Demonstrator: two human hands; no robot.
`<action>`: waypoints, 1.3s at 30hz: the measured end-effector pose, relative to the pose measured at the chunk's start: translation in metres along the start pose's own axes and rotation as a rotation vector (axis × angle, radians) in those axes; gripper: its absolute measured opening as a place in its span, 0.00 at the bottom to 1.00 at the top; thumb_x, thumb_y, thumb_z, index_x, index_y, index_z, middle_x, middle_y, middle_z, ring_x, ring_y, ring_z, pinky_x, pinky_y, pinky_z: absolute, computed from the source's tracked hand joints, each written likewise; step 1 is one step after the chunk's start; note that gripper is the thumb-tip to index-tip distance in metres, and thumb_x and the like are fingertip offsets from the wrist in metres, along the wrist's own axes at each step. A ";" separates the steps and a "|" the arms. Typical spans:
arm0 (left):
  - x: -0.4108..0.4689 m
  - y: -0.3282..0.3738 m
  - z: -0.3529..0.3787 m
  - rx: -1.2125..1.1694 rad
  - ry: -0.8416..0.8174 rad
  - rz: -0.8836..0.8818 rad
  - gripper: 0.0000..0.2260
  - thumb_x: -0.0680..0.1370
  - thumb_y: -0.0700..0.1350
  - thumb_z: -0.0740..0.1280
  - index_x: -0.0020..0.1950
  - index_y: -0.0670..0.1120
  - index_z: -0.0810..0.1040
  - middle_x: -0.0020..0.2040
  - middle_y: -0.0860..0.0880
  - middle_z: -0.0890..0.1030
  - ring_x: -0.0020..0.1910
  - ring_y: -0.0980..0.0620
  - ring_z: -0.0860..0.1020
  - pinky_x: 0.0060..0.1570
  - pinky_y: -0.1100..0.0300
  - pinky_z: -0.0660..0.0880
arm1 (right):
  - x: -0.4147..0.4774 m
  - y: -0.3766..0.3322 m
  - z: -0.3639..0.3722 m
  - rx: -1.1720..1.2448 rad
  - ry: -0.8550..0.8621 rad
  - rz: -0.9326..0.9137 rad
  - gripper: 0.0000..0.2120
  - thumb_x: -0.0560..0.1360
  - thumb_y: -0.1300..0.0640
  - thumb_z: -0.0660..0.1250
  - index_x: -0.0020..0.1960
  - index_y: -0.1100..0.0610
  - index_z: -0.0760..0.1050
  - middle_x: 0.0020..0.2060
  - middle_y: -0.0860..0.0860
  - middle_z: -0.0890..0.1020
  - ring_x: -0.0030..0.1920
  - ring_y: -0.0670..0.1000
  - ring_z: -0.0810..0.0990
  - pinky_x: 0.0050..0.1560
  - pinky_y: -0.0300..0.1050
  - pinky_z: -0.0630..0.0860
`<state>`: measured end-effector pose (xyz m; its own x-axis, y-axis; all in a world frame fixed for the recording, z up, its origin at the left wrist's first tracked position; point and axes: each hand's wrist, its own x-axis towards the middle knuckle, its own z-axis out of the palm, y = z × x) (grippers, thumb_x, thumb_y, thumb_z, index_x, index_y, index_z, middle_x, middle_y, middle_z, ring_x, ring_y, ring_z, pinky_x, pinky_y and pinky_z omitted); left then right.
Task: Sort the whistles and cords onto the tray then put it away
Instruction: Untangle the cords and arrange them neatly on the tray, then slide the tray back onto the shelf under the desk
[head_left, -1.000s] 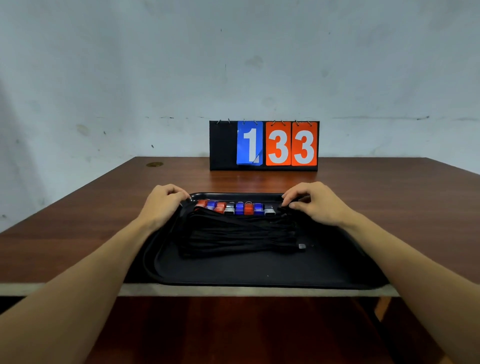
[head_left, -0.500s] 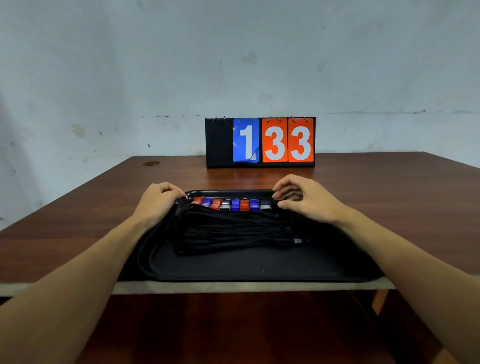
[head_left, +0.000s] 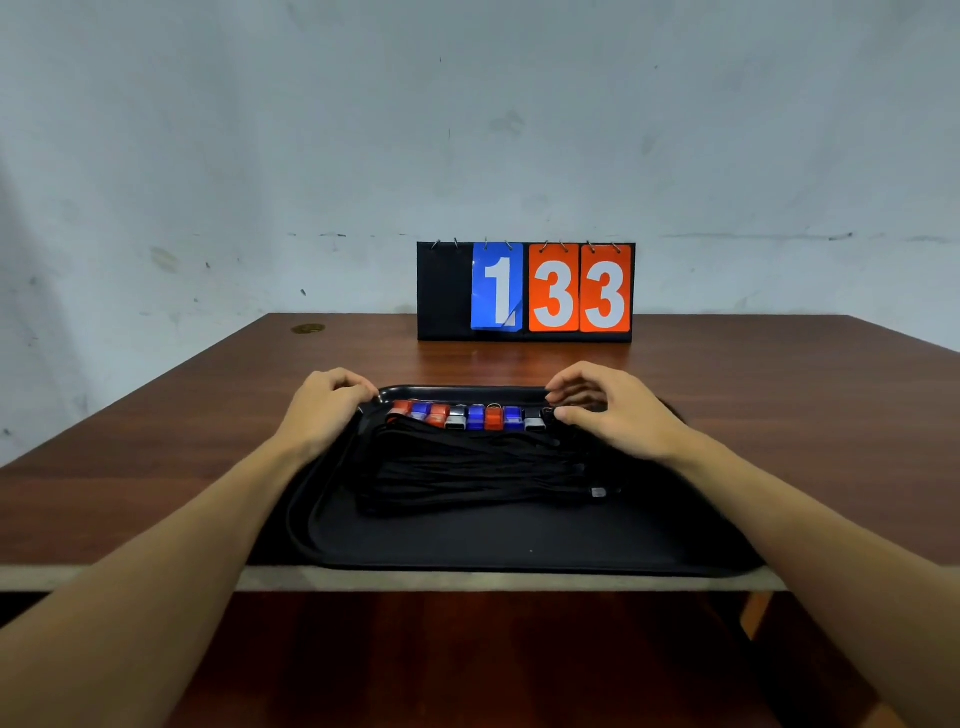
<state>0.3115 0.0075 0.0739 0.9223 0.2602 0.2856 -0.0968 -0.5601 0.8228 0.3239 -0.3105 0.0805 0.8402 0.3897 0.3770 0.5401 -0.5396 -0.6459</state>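
Tray (head_left: 519, 540) at desk's (head_left: 156, 467) near edge, whistles (head_left: 475, 417) + cords (head_left: 467, 467) inside, L hand (head_left: 324, 410) & R hand (head_left: 618, 415) curled at tray's far corners, can't tell if holding.

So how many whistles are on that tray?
8 whistles, side by side along the far rim of the tray, between left hand and right hand, which may hide another.

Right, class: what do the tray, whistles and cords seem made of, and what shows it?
Tray: likely plastic, matte black with a moulded rim. Whistles: glossy red, blue and silver, probably plastic or metal. Cords: black, limp strands, apparently woven fabric.
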 end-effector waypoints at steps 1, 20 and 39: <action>0.000 0.000 -0.001 -0.003 -0.012 -0.010 0.07 0.74 0.36 0.64 0.42 0.44 0.81 0.42 0.52 0.80 0.45 0.52 0.76 0.49 0.58 0.70 | 0.001 -0.001 0.000 -0.045 0.038 -0.004 0.10 0.75 0.60 0.69 0.55 0.53 0.76 0.50 0.48 0.82 0.52 0.45 0.80 0.54 0.36 0.76; -0.070 0.006 -0.029 0.794 -0.143 0.063 0.12 0.81 0.46 0.57 0.53 0.41 0.76 0.52 0.42 0.80 0.48 0.41 0.79 0.47 0.50 0.75 | -0.080 -0.008 -0.035 -0.558 0.202 0.546 0.13 0.75 0.58 0.63 0.59 0.60 0.71 0.56 0.56 0.75 0.50 0.57 0.76 0.44 0.47 0.72; -0.139 0.019 -0.061 0.558 0.055 -0.081 0.13 0.79 0.47 0.62 0.46 0.38 0.79 0.47 0.38 0.80 0.46 0.37 0.78 0.45 0.51 0.75 | -0.133 -0.050 -0.036 -0.422 0.171 0.662 0.10 0.70 0.53 0.64 0.38 0.60 0.76 0.37 0.56 0.80 0.38 0.58 0.80 0.38 0.46 0.77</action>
<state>0.1585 0.0089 0.0802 0.8963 0.3517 0.2700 0.1996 -0.8638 0.4626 0.1872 -0.3625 0.0866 0.9698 -0.2109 0.1221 -0.1287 -0.8687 -0.4784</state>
